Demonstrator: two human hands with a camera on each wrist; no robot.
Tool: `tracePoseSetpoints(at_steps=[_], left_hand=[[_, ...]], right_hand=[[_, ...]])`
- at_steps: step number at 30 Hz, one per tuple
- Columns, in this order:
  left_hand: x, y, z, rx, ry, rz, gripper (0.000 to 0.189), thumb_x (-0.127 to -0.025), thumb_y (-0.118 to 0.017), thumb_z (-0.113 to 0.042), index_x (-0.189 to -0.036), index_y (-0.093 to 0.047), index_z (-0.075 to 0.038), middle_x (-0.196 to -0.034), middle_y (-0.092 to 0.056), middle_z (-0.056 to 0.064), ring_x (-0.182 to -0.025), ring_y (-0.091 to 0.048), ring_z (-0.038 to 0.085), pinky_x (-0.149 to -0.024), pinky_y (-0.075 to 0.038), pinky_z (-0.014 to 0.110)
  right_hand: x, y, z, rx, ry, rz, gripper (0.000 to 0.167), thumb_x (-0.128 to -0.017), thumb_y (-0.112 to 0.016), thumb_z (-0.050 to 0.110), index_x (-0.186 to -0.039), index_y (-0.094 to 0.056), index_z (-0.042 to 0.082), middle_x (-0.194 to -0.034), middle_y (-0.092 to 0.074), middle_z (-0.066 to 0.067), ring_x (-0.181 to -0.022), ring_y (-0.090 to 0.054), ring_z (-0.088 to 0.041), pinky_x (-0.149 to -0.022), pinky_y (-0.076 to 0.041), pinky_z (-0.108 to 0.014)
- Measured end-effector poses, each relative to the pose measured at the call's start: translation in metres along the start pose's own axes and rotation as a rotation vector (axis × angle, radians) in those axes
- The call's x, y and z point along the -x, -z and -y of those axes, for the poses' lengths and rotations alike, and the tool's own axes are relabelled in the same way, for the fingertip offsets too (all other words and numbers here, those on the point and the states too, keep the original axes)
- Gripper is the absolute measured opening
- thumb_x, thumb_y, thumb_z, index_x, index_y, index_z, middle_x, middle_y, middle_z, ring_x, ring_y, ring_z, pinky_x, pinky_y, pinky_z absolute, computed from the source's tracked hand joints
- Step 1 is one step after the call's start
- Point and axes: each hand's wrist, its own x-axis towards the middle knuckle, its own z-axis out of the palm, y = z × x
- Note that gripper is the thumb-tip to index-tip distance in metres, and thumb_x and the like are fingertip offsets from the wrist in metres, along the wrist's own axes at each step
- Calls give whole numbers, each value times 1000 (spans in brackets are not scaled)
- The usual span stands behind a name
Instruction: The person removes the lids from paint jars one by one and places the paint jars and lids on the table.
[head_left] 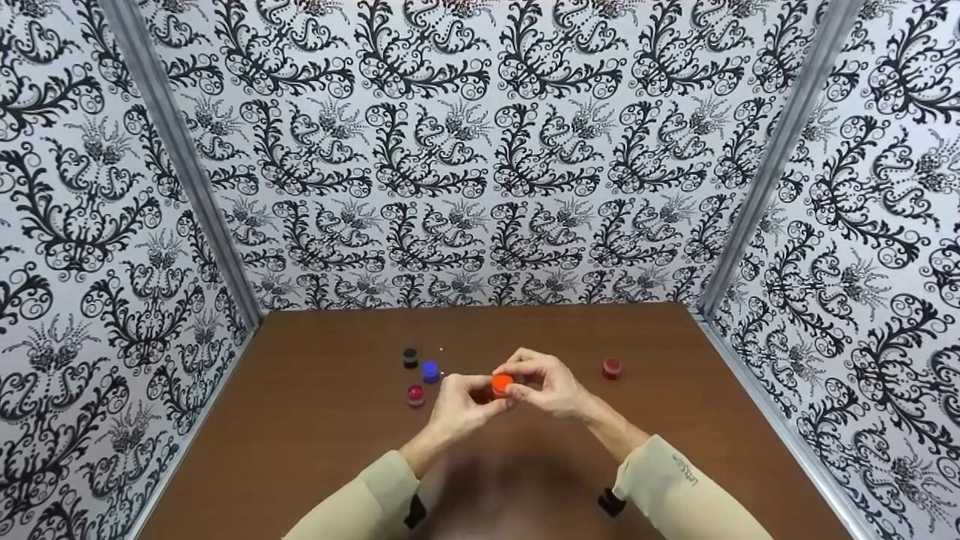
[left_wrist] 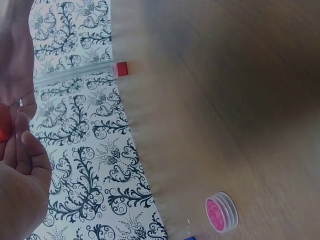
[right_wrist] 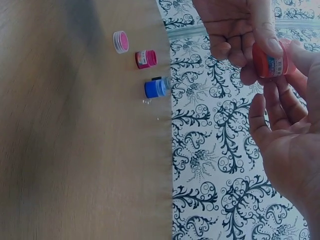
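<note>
A small orange-red paint jar (head_left: pixel 502 385) is held between both hands above the table. My left hand (head_left: pixel 465 405) grips it from the left, with fingers and thumb on its side. From the right, my right hand (head_left: pixel 553 385) pinches it between thumb and fingers. In the right wrist view, the jar (right_wrist: pixel 265 61) shows a printed label and a clear rim, with the left thumb lying across its side. Only an edge of the jar (left_wrist: pixel 5 122) appears in the left wrist view.
Left of the hands stand a blue jar (head_left: pixel 430 371), a black jar (head_left: pixel 410 358) and a magenta jar (right_wrist: pixel 146 59). A pink-filled clear lid (left_wrist: pixel 221 212) lies beside them. Farther right is a red jar (head_left: pixel 612 368). White specks dot the brown table (head_left: pixel 315 450); patterned walls enclose it.
</note>
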Motion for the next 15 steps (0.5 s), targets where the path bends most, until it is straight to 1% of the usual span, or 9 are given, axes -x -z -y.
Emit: tracePoseSetpoints(at_steps=[2,5,7,9,11,15], left_hand=[[1,0,0,9,2,0,15,-91,-95,-19,-100,-90,-9,-86,-86,9,-68,-67,0,-67,-58,22],[1,-2,0,23,17,-12,16,-91,-94,-18,-103,-90,-9,-89,-87,10,-70,-69,1,-69,-61,25],[2,-3,0,26,33,-26,17,-91,-95,-18,-105,-90,-9,-91,-87,9,-72,-69,1,-71,-63,26],[1,-4,-1,30,44,-41,19,-91,-95,-19,-106,-90,-8,-92,-87,10,-72,-70,1,-71,-63,27],[0,-5,-2,32,45,-58,20,-91,-95,-20,-106,-90,-8,-90,-87,10,-71,-70,1,-70,-62,25],[-2,-6,-4,34,43,-91,19,-89,-95,-19,-104,-90,-9,-88,-87,10,-71,-70,0,-68,-59,21]], right_hand=[[1,-1,-1,-2,-2,-5,25,-102,-77,0,-126,-80,-6,-110,-70,-30,-104,-65,-5,-86,-59,-20],[1,-4,-1,-3,-15,-38,31,-100,-79,-3,-130,-78,-7,-110,-71,-31,-99,-69,-6,-84,-64,-23],[2,-7,0,39,-34,-89,35,-97,-84,0,-132,-78,-5,-106,-73,-29,-92,-72,-7,-81,-66,-26],[2,-10,2,82,-70,-154,40,-94,-90,5,-131,-79,-3,-102,-77,-25,-84,-74,-8,-77,-67,-27],[1,-12,4,127,-109,-224,40,-89,-95,11,-126,-81,0,-97,-80,-20,-80,-73,-7,-74,-66,-26],[0,-16,7,144,-173,-328,32,-84,-101,16,-109,-84,6,-92,-84,-14,-74,-73,-5,-70,-62,-22]])
